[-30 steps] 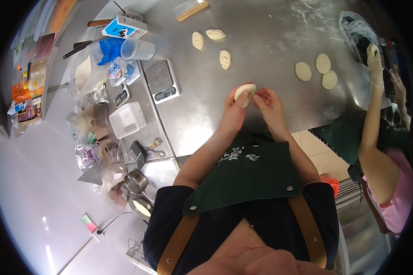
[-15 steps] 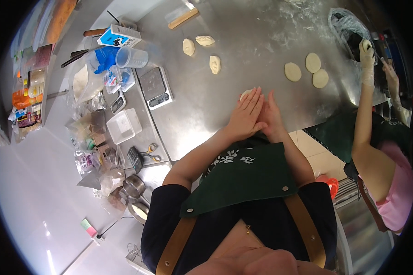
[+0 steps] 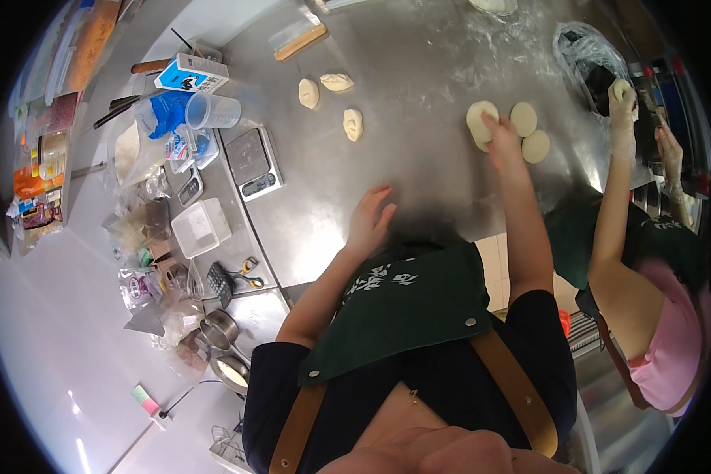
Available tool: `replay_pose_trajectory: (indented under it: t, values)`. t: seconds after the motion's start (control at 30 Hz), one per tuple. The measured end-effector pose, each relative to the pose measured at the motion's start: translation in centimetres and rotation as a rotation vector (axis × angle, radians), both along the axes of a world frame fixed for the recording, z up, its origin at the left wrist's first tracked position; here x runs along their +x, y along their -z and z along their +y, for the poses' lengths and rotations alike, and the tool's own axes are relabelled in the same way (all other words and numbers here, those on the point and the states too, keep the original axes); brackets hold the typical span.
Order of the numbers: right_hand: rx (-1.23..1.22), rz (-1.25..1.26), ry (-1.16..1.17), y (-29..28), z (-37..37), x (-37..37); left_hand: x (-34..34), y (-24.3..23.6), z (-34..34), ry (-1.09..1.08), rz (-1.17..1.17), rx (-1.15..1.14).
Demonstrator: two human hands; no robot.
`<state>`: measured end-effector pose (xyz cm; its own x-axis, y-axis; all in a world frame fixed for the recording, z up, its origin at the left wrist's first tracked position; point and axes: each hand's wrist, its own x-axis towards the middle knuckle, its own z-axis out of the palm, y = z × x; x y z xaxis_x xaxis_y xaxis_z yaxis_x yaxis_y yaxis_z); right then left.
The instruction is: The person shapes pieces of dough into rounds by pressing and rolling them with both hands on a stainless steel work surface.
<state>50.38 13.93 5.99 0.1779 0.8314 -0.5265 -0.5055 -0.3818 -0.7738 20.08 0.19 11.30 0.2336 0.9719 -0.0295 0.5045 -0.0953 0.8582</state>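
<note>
My right hand reaches out over the steel table and grips a flat dough round by its near edge. Under it peeks the rim of another dough round; whether the two touch I cannot tell. Just to the right lie two more flat rounds, an upper one and a lower one. Nothing is in my left hand, which hovers near the table's front edge with its fingers apart. Farther off, left of centre, are three small dough pieces: one, another and a folded one.
Left on the steel table are a digital scale, a measuring cup, a milk carton, a white tub and scissors. A dough scraper lies at the back. A co-worker's gloved hand holds dough beside a plastic bag.
My hands were pressed together near the front edge. They have parted: the right has carried a dough round forward and right to the other rounds, while the left has drawn back leftward.
</note>
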Motion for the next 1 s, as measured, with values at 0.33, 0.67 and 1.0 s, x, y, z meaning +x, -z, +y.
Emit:
replay_pose_trajectory:
  t: [0.33,0.67,1.0]
  values:
    - [-0.148,-0.269,-0.212,2.7,6.5,5.3,-1.4,3.1,-4.5,-0.114,0.014,-0.145]
    - [-0.165,-0.384,-0.443,3.1,8.6,5.7,-2.3,2.6,-3.1,-0.101,0.111,-0.212]
    - [0.042,-0.734,-0.490,3.4,8.6,6.3,-2.7,3.9,-3.9,-0.067,0.107,-0.248]
